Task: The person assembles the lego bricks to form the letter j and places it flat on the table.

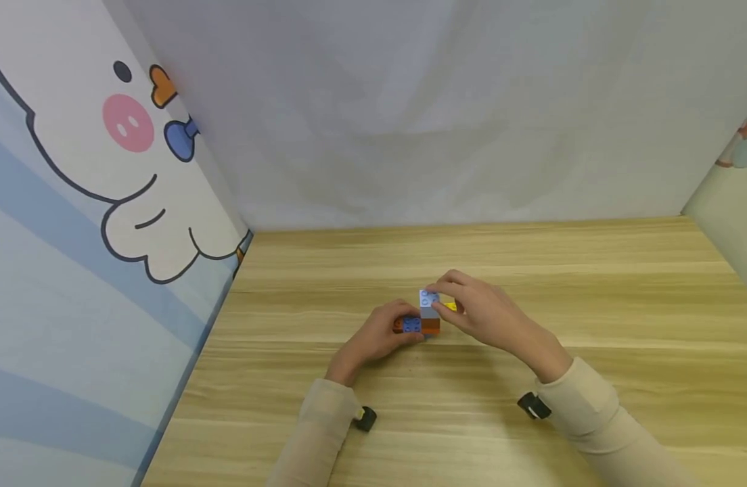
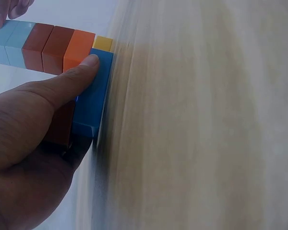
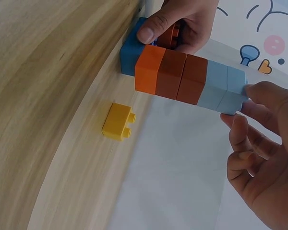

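A tower of toy building bricks stands on a long blue brick (image 2: 93, 93). From the bottom it has an orange brick (image 3: 149, 69), two brown bricks (image 3: 171, 74) and two light blue bricks (image 3: 222, 86). Another brown brick (image 2: 60, 124) sits at the other end of the blue base. My left hand (image 1: 382, 333) grips the base, its thumb lying along the blue side. At the top, my right hand (image 1: 486, 311) pinches the uppermost light blue brick between thumb and fingers. A loose yellow brick (image 3: 117, 122) lies on the table beside the tower, partly hidden by the right hand in the head view.
The wood-grain table (image 1: 288, 284) reaches back to a pale grey cloth wall (image 1: 410, 135). On the left stands a panel with a cartoon print (image 1: 75, 237). Each sleeve carries a small black strap piece at the wrist.
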A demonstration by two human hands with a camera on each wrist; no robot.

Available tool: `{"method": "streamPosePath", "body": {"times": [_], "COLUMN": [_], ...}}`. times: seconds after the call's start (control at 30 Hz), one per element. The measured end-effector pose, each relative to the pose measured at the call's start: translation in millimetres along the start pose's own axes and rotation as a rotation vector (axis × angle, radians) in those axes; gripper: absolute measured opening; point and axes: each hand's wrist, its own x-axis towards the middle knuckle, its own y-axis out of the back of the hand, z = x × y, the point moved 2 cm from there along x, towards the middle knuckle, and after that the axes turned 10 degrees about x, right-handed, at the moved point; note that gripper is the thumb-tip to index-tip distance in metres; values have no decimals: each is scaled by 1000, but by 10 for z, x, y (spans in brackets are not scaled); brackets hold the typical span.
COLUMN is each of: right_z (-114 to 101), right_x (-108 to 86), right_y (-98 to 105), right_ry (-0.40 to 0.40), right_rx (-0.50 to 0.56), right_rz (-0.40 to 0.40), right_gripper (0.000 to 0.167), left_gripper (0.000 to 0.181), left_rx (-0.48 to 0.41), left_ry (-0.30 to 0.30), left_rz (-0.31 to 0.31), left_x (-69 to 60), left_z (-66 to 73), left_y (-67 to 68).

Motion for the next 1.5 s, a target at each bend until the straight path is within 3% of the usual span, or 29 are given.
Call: {"method": "streamPosePath", "body": {"times": [0.27, 0.47, 0.67, 0.97, 1.5], "right_z": [-4, -5, 9, 4, 118], "right_x": [-38, -53, -60, -100, 14], "right_y": [-3, 9, -38, -97, -68], "right_ry": [2, 14, 34, 68, 68], "right_rx": [-17, -4, -44, -50, -23], "right_rz": [-3, 35, 79, 164, 175], "right_gripper": [34, 39, 36, 30, 28], "left_gripper": [41, 49, 49, 41, 33], "left_rx": [-24, 27, 121, 177, 251], "left_ry": [-4, -20, -16, -93, -71], "left_rz": [8, 42, 103, 204, 211], "left_x": [-14, -52, -171, -316, -357], "left_z": [27, 14, -4, 53, 43], "left_y": [2, 67, 215, 334, 318]}}
